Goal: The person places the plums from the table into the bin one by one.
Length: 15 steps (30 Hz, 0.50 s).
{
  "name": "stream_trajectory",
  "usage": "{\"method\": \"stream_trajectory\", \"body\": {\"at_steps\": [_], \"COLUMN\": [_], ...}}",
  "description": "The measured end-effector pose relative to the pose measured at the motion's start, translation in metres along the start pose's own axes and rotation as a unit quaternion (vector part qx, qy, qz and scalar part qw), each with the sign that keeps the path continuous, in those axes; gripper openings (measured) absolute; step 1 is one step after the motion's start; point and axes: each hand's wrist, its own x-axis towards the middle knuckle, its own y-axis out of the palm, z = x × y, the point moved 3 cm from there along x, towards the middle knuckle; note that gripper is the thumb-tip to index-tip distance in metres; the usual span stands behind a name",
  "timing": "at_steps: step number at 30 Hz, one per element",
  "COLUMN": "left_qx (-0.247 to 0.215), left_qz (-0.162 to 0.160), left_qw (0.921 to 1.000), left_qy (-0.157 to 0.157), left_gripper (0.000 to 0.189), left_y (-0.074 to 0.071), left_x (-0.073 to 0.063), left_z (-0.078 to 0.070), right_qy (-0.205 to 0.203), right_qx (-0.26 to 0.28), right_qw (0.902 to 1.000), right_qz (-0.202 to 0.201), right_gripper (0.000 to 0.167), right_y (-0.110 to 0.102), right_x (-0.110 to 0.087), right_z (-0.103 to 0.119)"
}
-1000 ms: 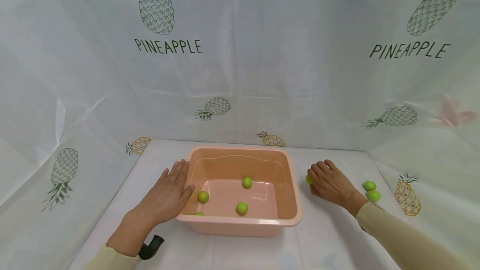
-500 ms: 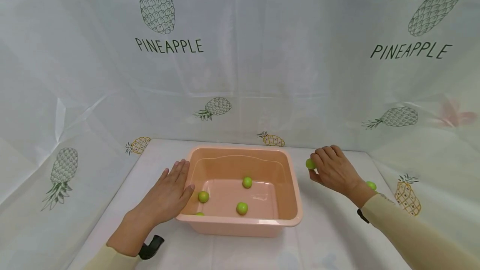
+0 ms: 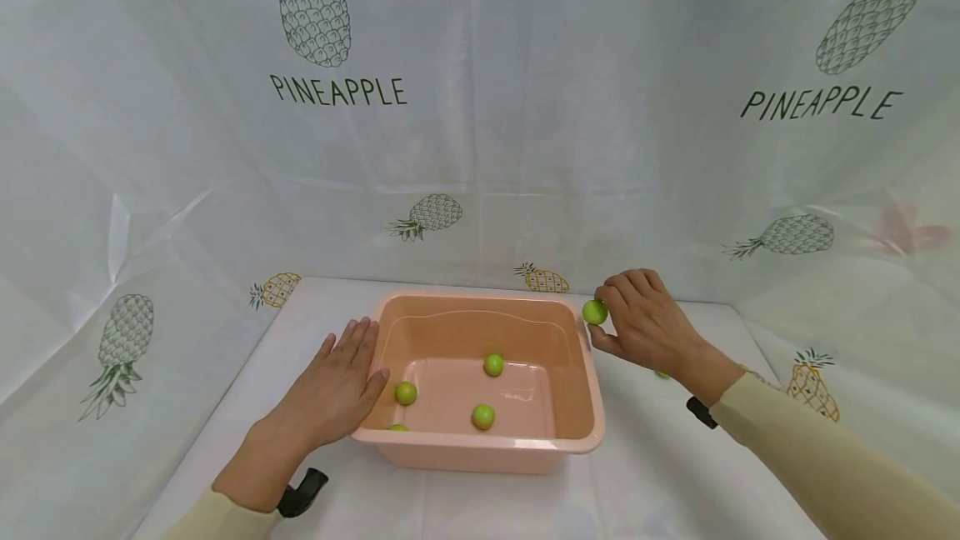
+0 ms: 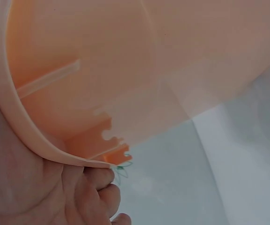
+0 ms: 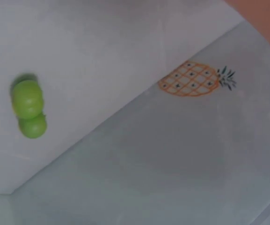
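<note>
A peach plastic basin [image 3: 480, 442] stands on the white cloth with several limes in it, one of them a lime [image 3: 483, 417] near the front wall. My left hand [image 3: 330, 390] rests with straight fingers along the basin's left rim; its palm lies against the rim [image 4: 36, 145] in the left wrist view. Just outside the right rim, at the far corner, my right hand [image 3: 648, 323] pinches a green lime [image 3: 595, 312] between thumb and fingers. That held lime is out of frame in the right wrist view.
Two more limes, a nearer lime [image 5: 27, 99] and a second lime [image 5: 32, 126], lie together on the white tabletop [image 5: 92, 56]. The right arm hides them in the head view, where a green sliver [image 3: 662, 373] peeks out below the wrist. A pineapple-print sheet [image 3: 585, 148] hangs behind.
My right hand has lifted the lime off the table and carried it left and away from me to the basin's right rim. My left hand stays put.
</note>
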Motion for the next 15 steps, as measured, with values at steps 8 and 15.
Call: {"method": "stream_trajectory", "body": {"at_steps": [8, 15], "left_qx": [0.008, 0.008], "left_qz": [0.003, 0.007], "left_qw": [1.0000, 0.9999], "left_qy": [-0.005, -0.011], "left_gripper": [0.071, 0.071], "left_y": [-0.001, -0.001], "left_x": [0.001, 0.001], "left_z": [-0.001, -0.003], "right_qy": [0.000, 0.023], "right_qx": [0.053, 0.108], "right_qw": [0.9985, 0.9920], "right_qz": [0.015, 0.062], "right_gripper": [0.036, 0.029], "right_y": [0.002, 0.010], "right_x": [0.032, 0.049], "right_z": [0.029, 0.049]}}
